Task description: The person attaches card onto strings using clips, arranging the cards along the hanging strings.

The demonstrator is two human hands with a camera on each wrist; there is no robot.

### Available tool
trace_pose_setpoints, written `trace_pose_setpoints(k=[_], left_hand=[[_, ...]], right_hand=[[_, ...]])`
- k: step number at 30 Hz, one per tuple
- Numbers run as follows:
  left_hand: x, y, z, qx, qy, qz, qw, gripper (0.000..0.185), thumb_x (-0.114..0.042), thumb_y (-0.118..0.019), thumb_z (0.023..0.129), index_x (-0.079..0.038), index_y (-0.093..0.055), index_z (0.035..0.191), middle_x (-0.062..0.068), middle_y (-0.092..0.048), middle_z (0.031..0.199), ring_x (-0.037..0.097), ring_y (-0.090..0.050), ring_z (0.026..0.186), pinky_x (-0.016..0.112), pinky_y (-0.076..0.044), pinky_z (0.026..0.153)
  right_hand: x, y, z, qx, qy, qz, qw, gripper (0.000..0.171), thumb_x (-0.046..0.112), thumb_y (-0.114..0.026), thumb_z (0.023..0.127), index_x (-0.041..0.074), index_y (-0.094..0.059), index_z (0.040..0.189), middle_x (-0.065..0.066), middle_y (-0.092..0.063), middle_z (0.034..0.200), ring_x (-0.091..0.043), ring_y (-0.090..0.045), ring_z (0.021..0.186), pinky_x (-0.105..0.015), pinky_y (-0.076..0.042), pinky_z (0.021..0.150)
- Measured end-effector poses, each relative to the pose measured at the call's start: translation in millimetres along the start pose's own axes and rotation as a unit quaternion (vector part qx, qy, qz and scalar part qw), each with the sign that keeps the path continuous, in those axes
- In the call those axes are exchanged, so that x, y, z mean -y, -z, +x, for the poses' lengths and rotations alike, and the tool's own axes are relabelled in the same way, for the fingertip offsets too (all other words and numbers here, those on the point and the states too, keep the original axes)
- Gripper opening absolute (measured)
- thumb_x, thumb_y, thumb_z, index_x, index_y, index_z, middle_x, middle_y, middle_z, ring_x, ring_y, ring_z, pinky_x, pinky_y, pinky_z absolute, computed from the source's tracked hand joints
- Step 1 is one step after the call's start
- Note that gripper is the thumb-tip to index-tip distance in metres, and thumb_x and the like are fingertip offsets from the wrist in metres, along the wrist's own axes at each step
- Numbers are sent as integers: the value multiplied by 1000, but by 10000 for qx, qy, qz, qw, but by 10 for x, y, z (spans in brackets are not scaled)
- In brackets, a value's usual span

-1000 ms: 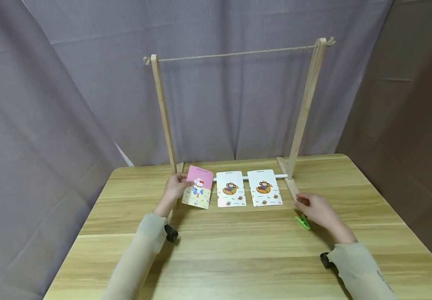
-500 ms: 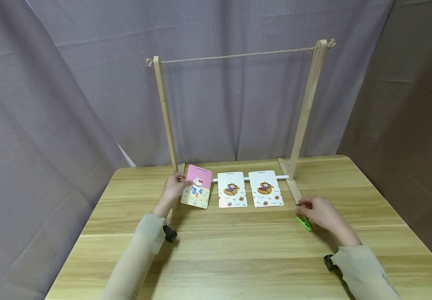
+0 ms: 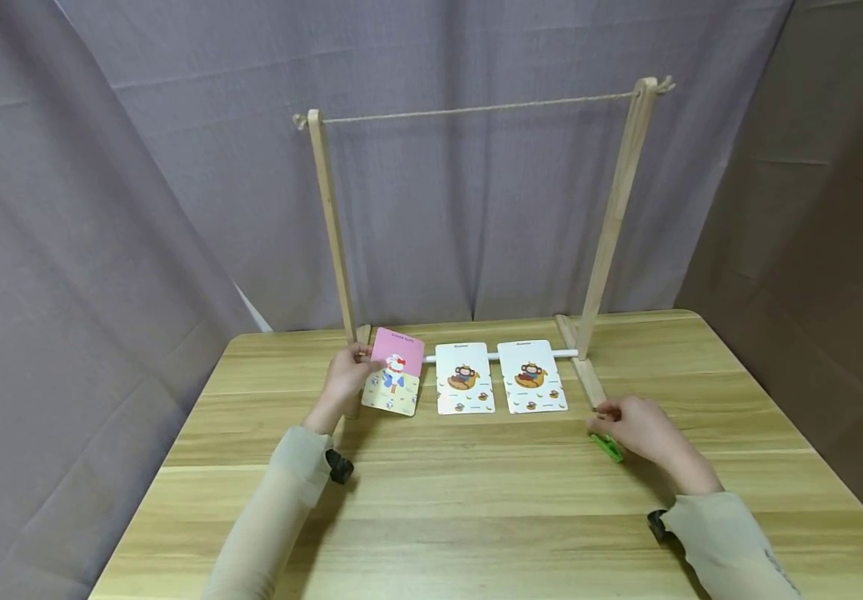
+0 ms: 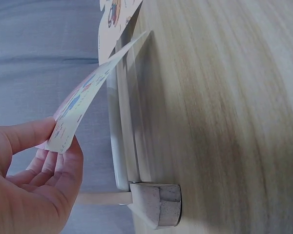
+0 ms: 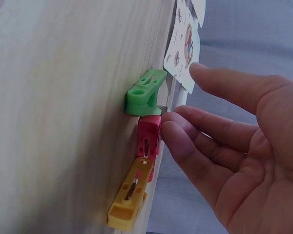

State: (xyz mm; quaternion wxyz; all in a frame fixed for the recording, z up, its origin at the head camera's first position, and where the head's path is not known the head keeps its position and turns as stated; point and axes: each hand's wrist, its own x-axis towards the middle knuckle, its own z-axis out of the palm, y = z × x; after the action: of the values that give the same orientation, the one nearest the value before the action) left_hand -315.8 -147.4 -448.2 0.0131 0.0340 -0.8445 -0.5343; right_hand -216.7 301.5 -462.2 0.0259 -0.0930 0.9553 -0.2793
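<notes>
My left hand (image 3: 361,358) pinches the left edge of a pink and yellow picture card (image 3: 396,372) and holds that edge raised off the table. In the left wrist view the card (image 4: 88,95) bends up from the wood between thumb and fingers (image 4: 63,161). My right hand (image 3: 606,418) hovers with straight fingers over a green clothes peg (image 3: 611,449) by the frame's right foot. The right wrist view shows green (image 5: 145,92), red (image 5: 148,139) and yellow (image 5: 129,195) pegs in a row, my fingertips (image 5: 173,129) at the red one.
Two white monkey cards (image 3: 463,377) (image 3: 531,375) lie side by side on the wooden table (image 3: 476,517). A wooden frame with posts (image 3: 330,225) (image 3: 615,217) and a string (image 3: 476,107) across its top stands at the back. Grey curtains surround the table.
My right hand has slid a little toward me, down over the pegs. The left hand keeps the pink card in the same place.
</notes>
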Motion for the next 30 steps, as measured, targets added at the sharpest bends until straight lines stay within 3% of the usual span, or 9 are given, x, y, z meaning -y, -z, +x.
trace_pose_setpoints(k=[6,13,20,26,30], left_hand=[[3,3,4,27,7,-56,10000,28,-6,-74,89,5,-64,113,14,-66,95,21,-60,83,30,-52,75],[14,3,14,18,-25,-78,10000,28,-5,-74,87,5,-64,111,13,-65,96,20,-59,84,28,-52,75],[30,9,-6,60,-28,-115,9999,29,-6,-75,87,5,-64,112,16,-67,98,22,-62,85,31,-54,77],[45,21,-15,105,-9,-149,9998,30,-6,-75,87,5,-63,114,17,-67,100,23,-62,86,32,-55,78],[54,21,-16,92,-46,-130,9999,31,-6,-75,88,5,-64,114,16,-68,99,21,-62,84,30,-54,76]], right_hand=[[-10,16,8,-122,40,-184,9997,41,28,-74,92,-9,-70,110,-2,-65,81,-16,-53,70,-36,-48,65],[-24,24,-20,-167,84,-234,9996,23,26,-74,92,3,-70,92,2,-50,67,-16,-43,62,-32,-35,57],[-29,34,-38,-59,-40,-272,9996,30,25,-74,91,-3,-71,102,0,-57,76,-17,-46,68,-33,-39,60],[-12,18,-52,-56,27,-277,9996,21,24,-74,91,9,-63,83,2,-46,66,-16,-40,61,-32,-31,57],[2,9,-57,-8,-3,-249,9997,23,26,-74,92,9,-62,81,2,-43,63,-16,-40,59,-32,-31,56]])
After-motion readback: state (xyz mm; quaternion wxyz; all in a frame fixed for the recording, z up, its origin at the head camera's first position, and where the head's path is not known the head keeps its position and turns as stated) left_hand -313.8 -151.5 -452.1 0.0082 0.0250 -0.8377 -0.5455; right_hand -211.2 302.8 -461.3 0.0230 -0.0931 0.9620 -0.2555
